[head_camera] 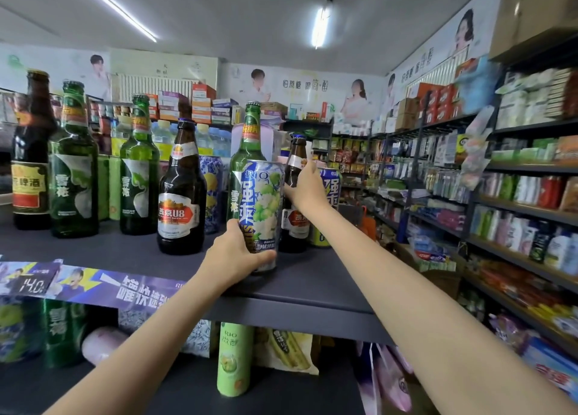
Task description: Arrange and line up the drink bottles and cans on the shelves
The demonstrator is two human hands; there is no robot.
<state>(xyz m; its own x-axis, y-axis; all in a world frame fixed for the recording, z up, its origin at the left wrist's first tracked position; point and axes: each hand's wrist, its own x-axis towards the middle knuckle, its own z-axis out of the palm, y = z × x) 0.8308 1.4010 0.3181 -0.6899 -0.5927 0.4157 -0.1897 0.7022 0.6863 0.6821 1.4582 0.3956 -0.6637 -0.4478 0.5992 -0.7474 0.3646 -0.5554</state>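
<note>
You are handling two drinks at once on the top shelf.

Your left hand is wrapping the base of the white-and-blue RIO can, which is standing near the shelf's front edge; your right hand is closing round the shoulder of the small brown bottle just behind it, though the fingers are hidden, so the grip is likely rather than certain. The can is probably light and slick, so keep holding it low on the body. The bottle is glass, heavier and breakable: taking it lower, by the body near the label, would steady it better than the neck among close neighbours like the green bottle.
</note>
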